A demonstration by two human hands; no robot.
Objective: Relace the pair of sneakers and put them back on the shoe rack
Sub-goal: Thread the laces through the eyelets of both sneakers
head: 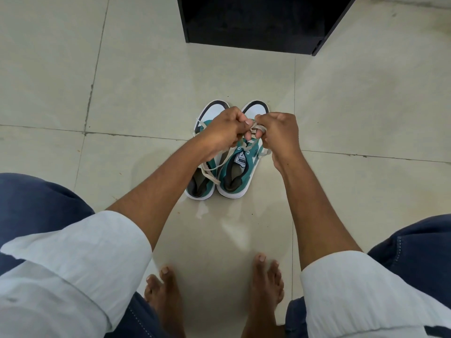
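Observation:
Two teal and white sneakers stand side by side on the tiled floor, toes pointing away from me: the left sneaker [200, 181] and the right sneaker [238, 172]. My left hand [225, 129] and my right hand [278, 134] meet above the right sneaker's front, both closed on its cream lace [256, 129]. A loose lace end [214, 168] trails back across both shoes. The hands hide most of the eyelets. The black shoe rack [256, 23] stands on the floor beyond the shoes.
Pale floor tiles [122, 93] with dark grout lines spread all around. My bare feet [264, 284] rest on the floor close to me, with my knees in blue trousers at either side.

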